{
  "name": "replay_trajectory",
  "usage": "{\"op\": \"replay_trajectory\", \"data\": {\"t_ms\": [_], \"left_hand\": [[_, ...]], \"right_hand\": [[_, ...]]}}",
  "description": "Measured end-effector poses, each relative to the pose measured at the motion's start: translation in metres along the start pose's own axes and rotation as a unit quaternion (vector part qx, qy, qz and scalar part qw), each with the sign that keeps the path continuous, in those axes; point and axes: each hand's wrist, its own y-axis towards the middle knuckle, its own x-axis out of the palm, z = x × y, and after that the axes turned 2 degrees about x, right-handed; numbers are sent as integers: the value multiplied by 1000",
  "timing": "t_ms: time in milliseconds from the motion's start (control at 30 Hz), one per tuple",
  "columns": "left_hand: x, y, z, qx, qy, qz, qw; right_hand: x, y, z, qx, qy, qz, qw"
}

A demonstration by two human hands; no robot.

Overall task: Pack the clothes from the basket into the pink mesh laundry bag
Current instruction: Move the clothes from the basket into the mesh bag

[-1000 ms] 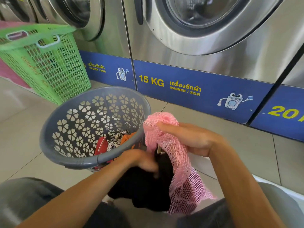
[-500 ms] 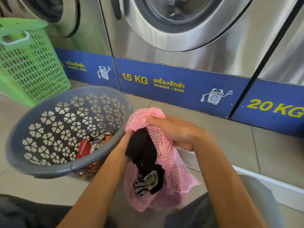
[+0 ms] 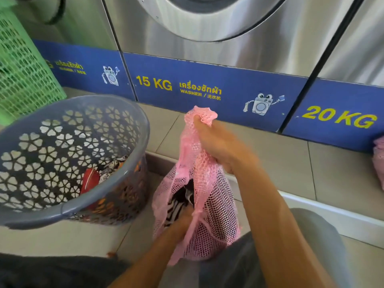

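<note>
My right hand (image 3: 218,146) grips the gathered top of the pink mesh laundry bag (image 3: 216,215) and holds it up off the floor. My left hand (image 3: 182,221) is pushed into the bag's side opening against a black garment (image 3: 185,194) and a black-and-white striped cloth (image 3: 172,210). Its fingers are hidden by mesh and cloth. To the left, the grey basket (image 3: 83,206) with flower-shaped holes stands on the floor. It holds a red piece (image 3: 90,179) and other patterned clothes at its bottom.
Steel washing machines (image 3: 207,38) with blue 15 KG and 20 KG panels stand close ahead. A green lattice basket (image 3: 20,69) is at the far left. Another pink object (image 3: 378,161) shows at the right edge. A white ledge (image 3: 332,217) runs past my right knee.
My right hand has raised the bag's top higher. My left hand has pushed the black garment from the bag's mouth down deep inside. The view has shifted right.
</note>
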Motion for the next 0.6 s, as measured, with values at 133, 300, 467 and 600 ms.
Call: {"op": "replay_trajectory", "data": {"t_ms": [133,300,467,600], "left_hand": [[-22,10,24,39,257,-100,960],[-66,-15,88,133,336,-95,927],[-128,-49,127,193,234,12,953],[-167,-63,134,237,157,126,950]], "right_hand": [[9,1,-1,5,27,-11,1000],[12,4,-3,-5,71,-24,997],[23,1,-6,4,64,-27,998],[38,-2,-11,8,47,-37,998]]}}
